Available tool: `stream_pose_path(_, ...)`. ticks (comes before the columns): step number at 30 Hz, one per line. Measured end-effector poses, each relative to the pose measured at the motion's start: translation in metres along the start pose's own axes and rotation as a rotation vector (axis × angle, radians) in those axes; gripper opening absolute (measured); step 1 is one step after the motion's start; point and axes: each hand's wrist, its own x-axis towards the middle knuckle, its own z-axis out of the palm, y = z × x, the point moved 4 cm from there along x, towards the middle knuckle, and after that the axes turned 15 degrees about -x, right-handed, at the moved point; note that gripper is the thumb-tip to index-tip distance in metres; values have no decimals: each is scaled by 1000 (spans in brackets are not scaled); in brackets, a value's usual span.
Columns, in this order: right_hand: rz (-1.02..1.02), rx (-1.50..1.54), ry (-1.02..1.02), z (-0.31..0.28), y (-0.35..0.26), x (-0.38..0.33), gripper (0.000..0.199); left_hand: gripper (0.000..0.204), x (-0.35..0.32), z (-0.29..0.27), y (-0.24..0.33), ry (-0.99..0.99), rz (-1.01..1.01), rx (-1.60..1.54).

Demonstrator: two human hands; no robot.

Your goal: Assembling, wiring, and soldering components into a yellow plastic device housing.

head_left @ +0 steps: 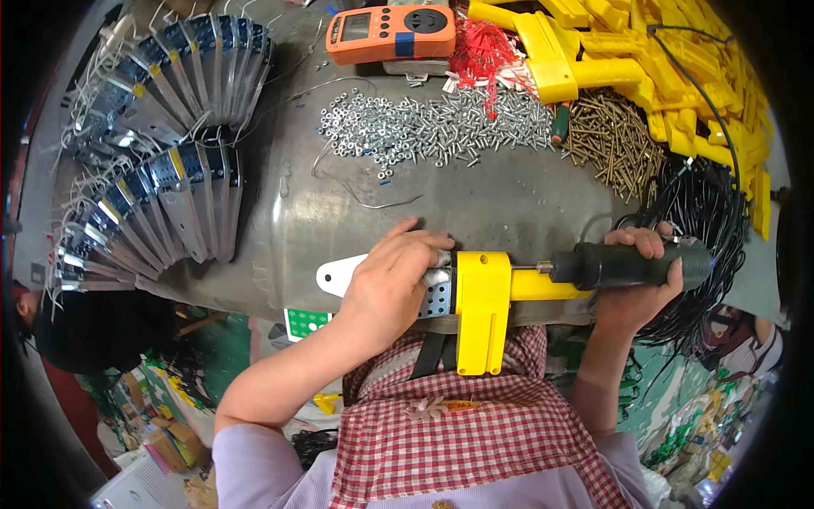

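My left hand (390,284) is closed over a flat white piece (339,276) with a rounded end and a hole. Beside its fingers a blue perforated board (437,303) meets a yellow plastic housing (483,310), which lies at the table's near edge, its handle part pointing toward me. Wrapped round a black electric screwdriver (627,265) is my right hand (640,293). The screwdriver lies level, and its metal bit points left at the housing, over a yellow arm of it. Whether the bit touches a screw is too small to tell.
Nuts (356,127), silver screws (483,123) and brass-coloured screws (615,140) lie in heaps beyond my hands. An orange multimeter (390,36) stands behind them. Yellow housings (678,68) pile up at far right, above black cables (699,212). Fanned board-and-strip pieces (182,195) lie left.
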Motion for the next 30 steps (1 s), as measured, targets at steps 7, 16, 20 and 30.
stream_pose_path(7,31,0,-3,3,2,1,38,29,2,-7,2,-70,43,-23)
stream_pose_path(16,59,77,-93,2,2,4,35,31,3,-4,3,-79,52,-17)
stream_pose_path(20,30,88,-115,3,0,6,36,31,5,-1,4,-66,32,-8)
stream_pose_path(30,18,-78,-3,-5,-27,-6,45,64,12,-7,5,-228,-10,-7)
